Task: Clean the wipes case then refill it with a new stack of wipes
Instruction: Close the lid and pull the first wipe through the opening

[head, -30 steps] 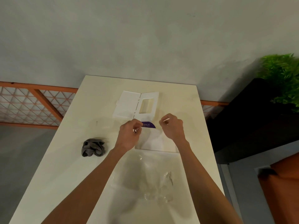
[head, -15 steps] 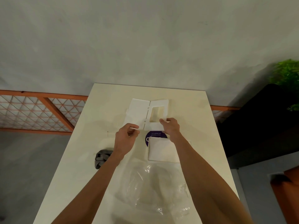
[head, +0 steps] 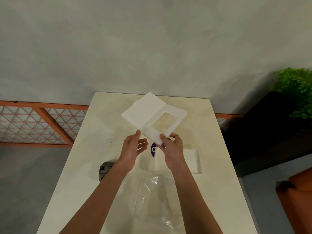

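Both hands hover above the new stack of wipes (head: pixel 192 159) on the table (head: pixel 101 132). The left hand (head: pixel 133 149) is spread and holds nothing, probably ready to support. The right hand (head: pixel 172 151) pinches the near corner of the wipes case (head: pixel 148 114), held unfolded in the air beyond.

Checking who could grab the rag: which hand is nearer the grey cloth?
Left. The left hand is open, just beyond and to the right of the grey cloth; the right hand is farther right, pinching a corner of the white case.
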